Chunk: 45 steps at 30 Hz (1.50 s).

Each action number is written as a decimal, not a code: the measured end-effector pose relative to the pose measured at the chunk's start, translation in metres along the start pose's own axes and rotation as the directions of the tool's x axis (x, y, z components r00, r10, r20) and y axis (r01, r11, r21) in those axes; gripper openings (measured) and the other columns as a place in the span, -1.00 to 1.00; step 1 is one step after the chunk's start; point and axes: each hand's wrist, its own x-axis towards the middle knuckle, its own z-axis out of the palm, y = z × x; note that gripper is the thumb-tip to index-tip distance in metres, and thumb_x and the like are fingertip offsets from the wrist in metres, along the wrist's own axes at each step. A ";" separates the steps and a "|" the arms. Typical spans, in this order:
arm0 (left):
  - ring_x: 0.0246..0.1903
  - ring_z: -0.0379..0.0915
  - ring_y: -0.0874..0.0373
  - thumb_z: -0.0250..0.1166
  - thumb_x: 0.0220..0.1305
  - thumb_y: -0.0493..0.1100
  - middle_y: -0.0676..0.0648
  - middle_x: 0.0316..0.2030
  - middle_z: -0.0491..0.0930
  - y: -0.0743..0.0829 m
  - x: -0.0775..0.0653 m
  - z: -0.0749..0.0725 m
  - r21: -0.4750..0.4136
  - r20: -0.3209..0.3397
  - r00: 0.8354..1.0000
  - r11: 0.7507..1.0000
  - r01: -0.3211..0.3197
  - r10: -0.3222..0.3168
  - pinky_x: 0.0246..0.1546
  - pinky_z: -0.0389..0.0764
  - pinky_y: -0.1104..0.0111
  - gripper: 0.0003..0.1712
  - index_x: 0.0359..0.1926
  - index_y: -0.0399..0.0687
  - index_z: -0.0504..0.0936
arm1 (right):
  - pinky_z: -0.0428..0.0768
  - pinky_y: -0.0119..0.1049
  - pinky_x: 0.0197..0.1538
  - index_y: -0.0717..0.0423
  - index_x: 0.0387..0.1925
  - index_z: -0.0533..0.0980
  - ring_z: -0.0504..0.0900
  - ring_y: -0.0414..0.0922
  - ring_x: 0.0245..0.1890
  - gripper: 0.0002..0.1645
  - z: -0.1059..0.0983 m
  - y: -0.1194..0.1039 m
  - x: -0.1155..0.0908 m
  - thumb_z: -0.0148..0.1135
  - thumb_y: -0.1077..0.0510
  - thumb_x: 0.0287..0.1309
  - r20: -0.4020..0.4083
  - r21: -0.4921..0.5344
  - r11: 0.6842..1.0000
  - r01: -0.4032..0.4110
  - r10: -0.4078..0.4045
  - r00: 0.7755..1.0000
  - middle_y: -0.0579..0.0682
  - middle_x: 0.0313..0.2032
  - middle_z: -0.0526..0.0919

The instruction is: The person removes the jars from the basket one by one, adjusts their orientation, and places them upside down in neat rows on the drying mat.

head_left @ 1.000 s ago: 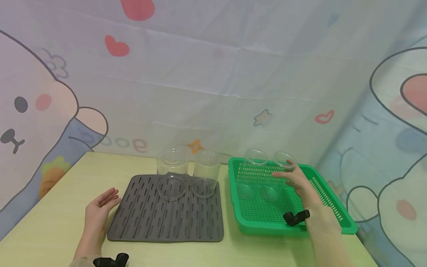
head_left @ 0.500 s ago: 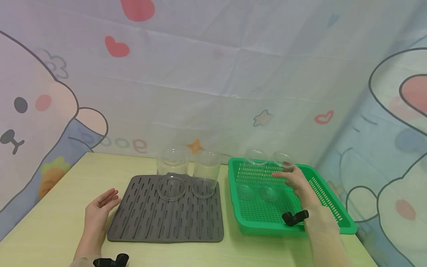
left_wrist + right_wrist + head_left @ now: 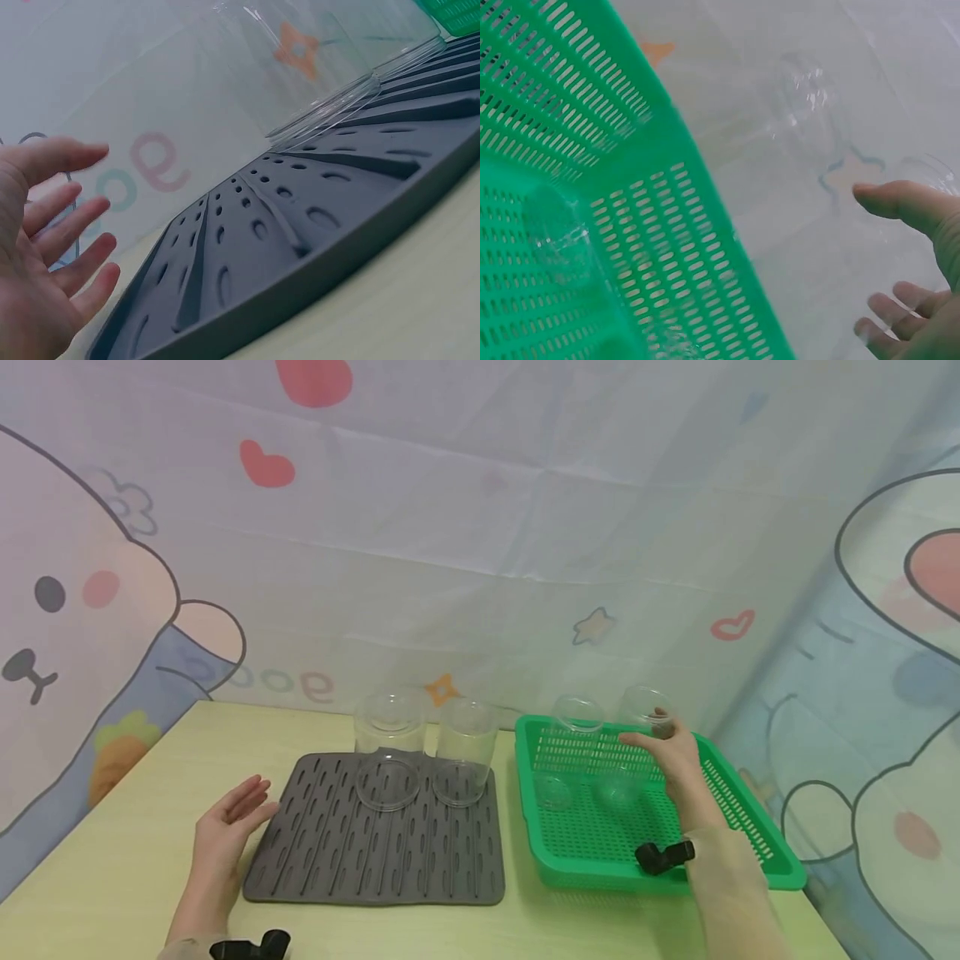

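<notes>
My right hand [image 3: 677,760] grips a tall clear cup [image 3: 636,710] over the green basket [image 3: 592,872], thumb on the near side and fingertips behind. That cup stands roughly upright, its base blurred low in the basket. Beside it, another clear cup [image 3: 576,714] stands in the basket's back left corner. At the left, my left hand [image 3: 221,835] rests beside the grey drying mat [image 3: 375,860], fingers loosely extended and holding nothing. Toward the back of the mat stand a wide clear cup [image 3: 387,739] and a narrower clear cup [image 3: 467,739].
Mat and basket sit side by side on a pale yellow table [image 3: 420,933], with a narrow gap between them. A printed cloth backdrop [image 3: 480,527] hangs right behind the table. The basket's slotted wall [image 3: 682,255] rises close to the right hand in the right wrist view.
My right hand has moved slightly up and right with the cup, whose rim and base both sit higher than before. The left hand and the cups on the mat stay put.
</notes>
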 end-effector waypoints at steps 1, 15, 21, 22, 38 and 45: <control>0.19 0.32 0.43 0.34 0.29 -0.15 0.54 -0.12 0.48 0.000 -0.001 0.000 0.001 0.019 1.000 1.000 -0.012 0.012 0.35 0.32 0.37 -0.17 0.50 -0.02 0.16 | 0.21 0.16 0.42 0.18 0.47 0.04 0.05 0.18 0.47 -0.03 0.001 -0.003 -0.002 0.35 0.10 0.18 -0.028 0.008 1.000 0.010 -0.009 1.000 0.15 0.50 0.04; 0.12 0.24 0.65 0.27 0.32 -0.28 0.27 0.32 0.26 0.017 -0.006 -0.004 -0.046 0.252 0.916 0.949 -0.312 0.313 -0.04 0.38 0.79 -0.06 0.55 0.11 -0.05 | 0.31 0.14 0.33 0.16 0.36 0.26 0.24 0.07 0.35 -0.06 0.019 -0.042 -0.026 0.50 0.13 -0.05 -0.385 -0.008 0.965 0.262 -0.245 0.890 0.14 0.36 0.29; 0.18 0.20 0.61 0.26 0.29 -0.38 0.04 0.49 0.02 0.032 -0.012 -0.003 -0.063 0.331 0.866 0.924 -0.377 0.376 0.03 0.40 0.75 0.02 0.56 0.16 -0.14 | 0.31 0.15 0.28 0.14 0.33 0.33 0.28 0.06 0.24 -0.01 0.031 -0.065 -0.041 0.59 0.18 -0.19 -0.472 -0.053 0.914 0.402 -0.378 0.797 0.19 0.25 0.38; 0.20 0.18 0.60 0.26 0.29 -0.39 0.01 0.51 -0.02 0.035 -0.013 -0.002 -0.060 0.346 0.856 0.920 -0.388 0.384 0.04 0.39 0.75 0.04 0.56 0.18 -0.15 | 0.30 0.15 0.28 0.16 0.31 0.35 0.30 0.07 0.23 -0.01 0.034 -0.070 -0.044 0.60 0.20 -0.23 -0.481 -0.065 0.899 0.434 -0.409 0.776 0.20 0.23 0.40; 0.33 0.10 0.50 0.34 0.19 -0.40 -0.10 0.53 -0.06 0.079 -0.042 0.036 -0.026 0.439 0.766 0.858 -0.512 0.470 0.13 0.32 0.71 0.15 0.55 0.25 -0.20 | 0.39 0.26 0.15 0.14 0.29 0.41 0.33 0.21 0.20 0.02 0.082 -0.111 -0.089 0.62 0.15 -0.34 -0.306 -0.235 0.679 0.695 -0.731 0.610 0.30 0.16 0.42; 0.30 0.15 0.48 0.37 0.16 -0.40 -0.14 0.51 -0.02 0.088 -0.055 0.058 -0.040 0.428 0.762 0.852 -0.522 0.487 0.14 0.34 0.68 0.15 0.55 0.19 -0.16 | 0.42 0.26 0.06 0.18 0.26 0.42 0.36 0.25 0.14 0.01 0.105 -0.116 -0.105 0.62 0.16 -0.37 -0.180 -0.230 0.608 0.760 -0.794 0.581 0.29 0.13 0.45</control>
